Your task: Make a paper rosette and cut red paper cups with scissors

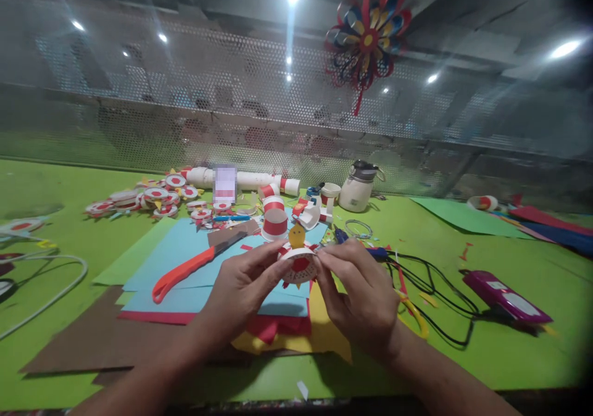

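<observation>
Pinching a paper figure (299,262) between left hand (248,280) and right hand (364,292), green tabletop (519,357), perforated screen (222,101) behind

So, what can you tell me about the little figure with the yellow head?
The little figure looks made of paper or card. Its round yellow head, with two dark eye dots, stands up at the top. The body is rounded and white, with a red patch in the middle and fine dark marks around it; small bits stick out at its edge. It is held up over blue sheets, pinched between the left hand and right hand.
</observation>
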Action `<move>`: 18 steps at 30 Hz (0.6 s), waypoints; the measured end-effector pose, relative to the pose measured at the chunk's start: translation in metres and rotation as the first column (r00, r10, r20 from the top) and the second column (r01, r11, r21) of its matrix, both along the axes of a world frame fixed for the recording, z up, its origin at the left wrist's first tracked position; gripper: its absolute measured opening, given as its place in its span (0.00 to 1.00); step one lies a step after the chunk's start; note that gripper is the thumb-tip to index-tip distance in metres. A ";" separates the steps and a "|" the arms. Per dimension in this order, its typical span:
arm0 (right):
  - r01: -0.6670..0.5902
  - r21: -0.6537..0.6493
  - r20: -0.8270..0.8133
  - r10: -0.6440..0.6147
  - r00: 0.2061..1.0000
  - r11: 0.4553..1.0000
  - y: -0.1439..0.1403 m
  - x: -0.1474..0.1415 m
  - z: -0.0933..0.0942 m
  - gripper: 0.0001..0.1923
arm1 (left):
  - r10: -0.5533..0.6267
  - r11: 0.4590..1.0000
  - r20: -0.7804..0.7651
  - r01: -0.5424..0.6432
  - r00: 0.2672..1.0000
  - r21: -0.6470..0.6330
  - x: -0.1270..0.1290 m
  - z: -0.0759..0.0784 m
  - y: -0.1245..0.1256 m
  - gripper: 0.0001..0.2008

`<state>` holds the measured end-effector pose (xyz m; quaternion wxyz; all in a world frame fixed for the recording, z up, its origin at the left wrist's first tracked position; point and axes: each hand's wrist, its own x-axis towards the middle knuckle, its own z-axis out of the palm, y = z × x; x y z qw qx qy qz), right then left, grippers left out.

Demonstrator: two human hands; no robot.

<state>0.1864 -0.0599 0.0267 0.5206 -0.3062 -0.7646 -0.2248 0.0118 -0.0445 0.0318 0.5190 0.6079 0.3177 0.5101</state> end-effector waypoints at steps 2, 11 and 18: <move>-0.052 -0.058 -0.085 0.047 0.995 0.997 -0.001 -0.001 0.003 0.12 | -0.002 0.998 -0.030 0.004 1.000 0.058 -0.001 0.000 0.000 0.16; -0.426 -0.448 -0.332 0.296 0.896 0.786 -0.001 0.007 0.021 0.07 | -0.031 0.978 -0.162 0.063 0.986 0.197 -0.011 -0.003 0.000 0.18; -0.614 -0.499 -0.518 0.358 0.777 0.611 -0.002 0.010 0.017 0.08 | -0.040 0.975 -0.164 0.074 0.986 0.208 -0.013 0.000 -0.004 0.15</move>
